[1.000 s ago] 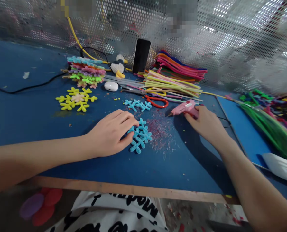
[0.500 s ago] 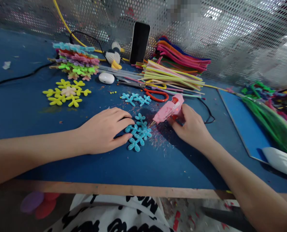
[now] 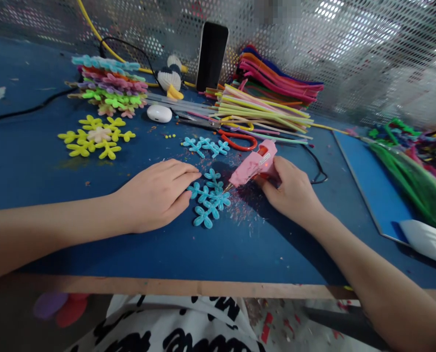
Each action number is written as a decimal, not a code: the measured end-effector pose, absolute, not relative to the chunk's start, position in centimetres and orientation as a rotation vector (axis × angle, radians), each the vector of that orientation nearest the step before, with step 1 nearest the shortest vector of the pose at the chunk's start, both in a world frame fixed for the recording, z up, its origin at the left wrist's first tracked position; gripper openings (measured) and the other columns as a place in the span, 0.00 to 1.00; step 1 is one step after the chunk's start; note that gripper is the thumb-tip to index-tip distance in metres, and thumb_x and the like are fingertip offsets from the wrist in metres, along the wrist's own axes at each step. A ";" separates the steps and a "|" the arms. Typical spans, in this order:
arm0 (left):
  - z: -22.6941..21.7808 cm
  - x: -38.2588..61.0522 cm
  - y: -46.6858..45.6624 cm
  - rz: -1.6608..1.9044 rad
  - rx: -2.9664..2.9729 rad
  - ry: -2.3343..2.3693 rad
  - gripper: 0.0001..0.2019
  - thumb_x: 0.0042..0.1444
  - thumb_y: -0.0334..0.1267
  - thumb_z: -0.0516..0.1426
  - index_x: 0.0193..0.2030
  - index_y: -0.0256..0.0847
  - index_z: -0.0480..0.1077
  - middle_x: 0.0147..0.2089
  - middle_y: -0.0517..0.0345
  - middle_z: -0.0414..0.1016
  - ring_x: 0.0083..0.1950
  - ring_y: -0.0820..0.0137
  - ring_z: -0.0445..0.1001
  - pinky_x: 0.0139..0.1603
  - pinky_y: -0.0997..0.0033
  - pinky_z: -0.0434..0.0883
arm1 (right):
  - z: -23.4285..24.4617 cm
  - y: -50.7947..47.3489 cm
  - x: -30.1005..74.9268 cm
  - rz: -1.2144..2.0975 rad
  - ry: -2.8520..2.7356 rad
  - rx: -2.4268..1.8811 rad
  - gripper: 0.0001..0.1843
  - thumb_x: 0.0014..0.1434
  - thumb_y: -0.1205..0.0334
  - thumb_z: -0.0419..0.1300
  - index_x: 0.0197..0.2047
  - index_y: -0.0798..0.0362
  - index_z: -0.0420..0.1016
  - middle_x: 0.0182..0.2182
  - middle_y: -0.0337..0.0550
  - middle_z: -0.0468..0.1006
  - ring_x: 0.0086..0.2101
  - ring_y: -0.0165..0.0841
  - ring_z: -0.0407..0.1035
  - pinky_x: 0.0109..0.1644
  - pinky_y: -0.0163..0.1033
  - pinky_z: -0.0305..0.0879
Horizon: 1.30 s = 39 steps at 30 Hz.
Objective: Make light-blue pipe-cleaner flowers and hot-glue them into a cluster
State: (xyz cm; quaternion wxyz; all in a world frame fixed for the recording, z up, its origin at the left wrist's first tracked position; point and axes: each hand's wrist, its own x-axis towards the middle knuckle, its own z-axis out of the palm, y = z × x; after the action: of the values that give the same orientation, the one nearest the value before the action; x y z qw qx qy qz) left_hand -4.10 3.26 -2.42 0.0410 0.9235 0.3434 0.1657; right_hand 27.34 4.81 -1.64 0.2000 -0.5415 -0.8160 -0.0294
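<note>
In the head view, the counter (image 3: 56,195) was flat and covered in blue felt, with a bare wood edge at the front. The left hand (image 3: 155,195) lay palm down on it, fingers pressed together and nearly flat. Its fingertips touched the blue flowers (image 3: 208,198), a small bunch of fuzzy, soft shapes with round petals. They lay in the middle of the counter, between the two hands.

The right hand (image 3: 293,193) was curled around the handle of a pink glue gun (image 3: 252,164). The gun was smooth plastic, tilted down, with its thin metal tip right at the blue flowers. A small red light glowed on its side. Both arms reached in low from the front edge.

Tiny pink crumbs were sprinkled on the felt under the gun. More blue flowers (image 3: 205,145) lay a bit farther back. Yellow flowers (image 3: 93,139) sat well to the left, near a stack (image 3: 110,88) of flowers in many colours. Red scissors (image 3: 238,142) lay by a pile of long fuzzy sticks (image 3: 265,110). A dark phone (image 3: 211,56) leaned upright on the shiny wall full of holes.
</note>
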 end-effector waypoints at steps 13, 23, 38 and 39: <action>-2.5 -4.2 3.4 0.527 2.880 1.026 0.21 0.66 0.34 0.47 0.61 0.34 0.72 0.61 0.43 0.74 0.61 0.53 0.72 0.63 0.50 0.70 | -1.4 4.8 27.3 -0.074 -2.284 -1.504 0.08 0.61 0.62 0.56 0.33 0.46 0.58 0.30 0.46 0.72 0.33 0.41 0.68 0.34 0.44 0.59; -2.5 -4.2 3.4 0.519 2.910 1.008 0.22 0.67 0.34 0.46 0.61 0.29 0.72 0.61 0.41 0.74 0.60 0.53 0.72 0.62 0.49 0.71 | -1.3 4.8 27.4 -0.096 -2.279 -1.494 0.07 0.60 0.66 0.54 0.33 0.46 0.59 0.30 0.46 0.72 0.33 0.41 0.68 0.34 0.44 0.59; -2.5 -4.3 3.3 0.517 2.926 0.999 0.22 0.67 0.33 0.46 0.61 0.28 0.72 0.61 0.40 0.74 0.59 0.52 0.72 0.61 0.48 0.71 | -1.5 4.8 28.0 -0.477 -2.283 -1.232 0.08 0.60 0.69 0.58 0.41 0.49 0.64 0.36 0.47 0.73 0.37 0.42 0.70 0.37 0.45 0.66; -2.5 -4.3 3.3 0.517 2.929 0.999 0.22 0.67 0.33 0.46 0.61 0.28 0.72 0.61 0.41 0.74 0.59 0.52 0.72 0.61 0.48 0.71 | -1.5 4.7 28.0 -0.504 -2.266 -1.235 0.08 0.60 0.68 0.58 0.41 0.48 0.65 0.37 0.47 0.73 0.38 0.42 0.70 0.38 0.46 0.66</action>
State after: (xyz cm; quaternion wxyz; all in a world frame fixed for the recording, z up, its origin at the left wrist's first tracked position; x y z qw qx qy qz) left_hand -4.26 3.29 -2.50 0.0021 0.9335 0.3185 0.1647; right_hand 27.98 4.72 -1.53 0.2535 -0.4543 -0.8336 -0.1855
